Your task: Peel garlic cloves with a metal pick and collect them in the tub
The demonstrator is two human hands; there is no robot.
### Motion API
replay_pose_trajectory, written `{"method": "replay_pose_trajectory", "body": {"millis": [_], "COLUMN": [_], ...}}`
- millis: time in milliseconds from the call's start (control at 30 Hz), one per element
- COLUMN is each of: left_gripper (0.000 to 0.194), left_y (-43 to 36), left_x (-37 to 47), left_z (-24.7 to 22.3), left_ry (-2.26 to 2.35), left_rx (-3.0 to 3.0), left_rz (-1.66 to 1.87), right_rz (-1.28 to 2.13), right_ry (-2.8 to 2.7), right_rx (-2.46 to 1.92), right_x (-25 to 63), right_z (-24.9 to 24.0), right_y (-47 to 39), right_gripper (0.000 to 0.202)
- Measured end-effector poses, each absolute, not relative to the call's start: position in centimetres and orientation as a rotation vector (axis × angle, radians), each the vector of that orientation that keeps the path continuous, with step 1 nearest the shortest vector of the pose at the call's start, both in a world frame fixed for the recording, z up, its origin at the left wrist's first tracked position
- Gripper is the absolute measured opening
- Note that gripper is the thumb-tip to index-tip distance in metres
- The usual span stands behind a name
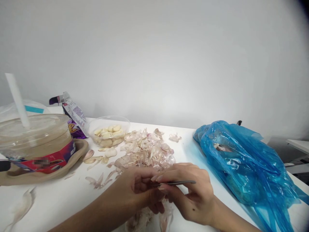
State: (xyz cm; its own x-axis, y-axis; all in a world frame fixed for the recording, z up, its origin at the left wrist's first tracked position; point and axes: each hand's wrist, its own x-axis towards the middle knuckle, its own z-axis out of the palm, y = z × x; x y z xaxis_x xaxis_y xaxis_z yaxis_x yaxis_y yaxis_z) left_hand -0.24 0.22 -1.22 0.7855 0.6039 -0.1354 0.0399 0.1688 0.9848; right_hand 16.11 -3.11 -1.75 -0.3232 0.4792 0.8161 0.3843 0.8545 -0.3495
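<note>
My right hand [196,193] pinches a thin grey metal tool [182,182] between thumb and fingertips; its tip end is hidden at the fingers, so its kind is unclear. My left hand [141,185] is curled against the right fingertips, and whatever it grips is hidden by the fingers. Just beyond both hands lies a heap of papery garlic skins [149,148]. More skins show below them at the bottom edge. Left of the heap, several garlic cloves [111,152] and skin pieces lie on the white table [72,199]. Behind these, a clear plastic bowl [126,124] holds peeled cloves.
At left, a large plastic cup [51,141] with a white straw [18,101] stands in a cardboard carrier [80,149]. A purple snack packet [76,117] leans behind it. On the right lies a crumpled blue plastic bag [241,164]. A white wall [169,64] rises behind the table.
</note>
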Motion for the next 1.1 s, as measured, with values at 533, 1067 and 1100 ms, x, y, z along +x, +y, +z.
{"method": "replay_pose_trajectory", "body": {"millis": [533, 1067, 1100], "left_gripper": [0.028, 0.016, 0.014], "left_y": [0.43, 0.27, 0.23], "left_x": [-0.37, -0.19, -0.18], "left_z": [-1.77, -1.48, -1.44], "left_ry": [0.588, 0.599, 0.601], "left_rx": [1.320, 1.277, 1.271], "left_rz": [0.462, 0.473, 0.472], "right_rz": [0.097, 0.116, 0.126], "right_ry": [-1.936, -1.954, -1.958], "right_rx": [-0.637, -0.621, -0.617], "right_x": [16.10, 16.05, 16.05], "right_z": [-1.72, -1.64, -1.61], "right_y": [-3.08, -3.15, -3.17], "right_gripper": [0.013, 0.012, 0.012]}}
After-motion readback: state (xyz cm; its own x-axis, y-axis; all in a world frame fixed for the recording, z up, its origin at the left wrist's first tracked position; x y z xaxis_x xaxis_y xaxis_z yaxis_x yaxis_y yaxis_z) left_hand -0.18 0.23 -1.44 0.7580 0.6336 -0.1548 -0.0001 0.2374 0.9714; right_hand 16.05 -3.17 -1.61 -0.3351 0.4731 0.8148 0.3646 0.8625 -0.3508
